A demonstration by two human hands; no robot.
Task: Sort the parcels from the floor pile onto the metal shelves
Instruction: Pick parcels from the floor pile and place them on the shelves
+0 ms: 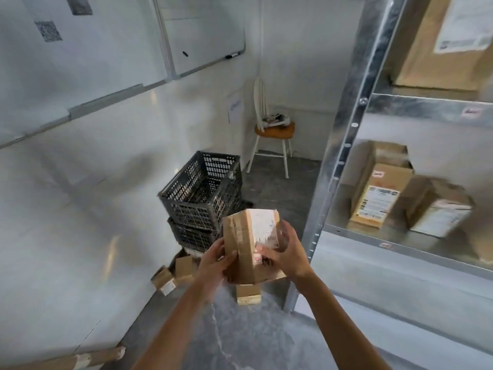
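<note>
I hold a brown cardboard parcel (241, 236) with a white label in front of me, lifted above the floor. My left hand (213, 265) grips its left lower edge, thumb on the front face. My right hand (282, 253) grips its right side, fingers curled over the label. Below lie several small parcels (184, 267) of the floor pile, one (248, 293) right under the held box. The metal shelves (346, 134) stand at the right, with two labelled parcels (378, 198) on the middle shelf and a large box (437, 41) on the one above.
Two stacked black plastic crates (200, 193) stand against the white wall behind the pile. A wooden chair (274, 132) with items on its seat is in the far corner. A whiteboard (202, 30) hangs on the wall. A cardboard tube (66, 360) lies bottom left.
</note>
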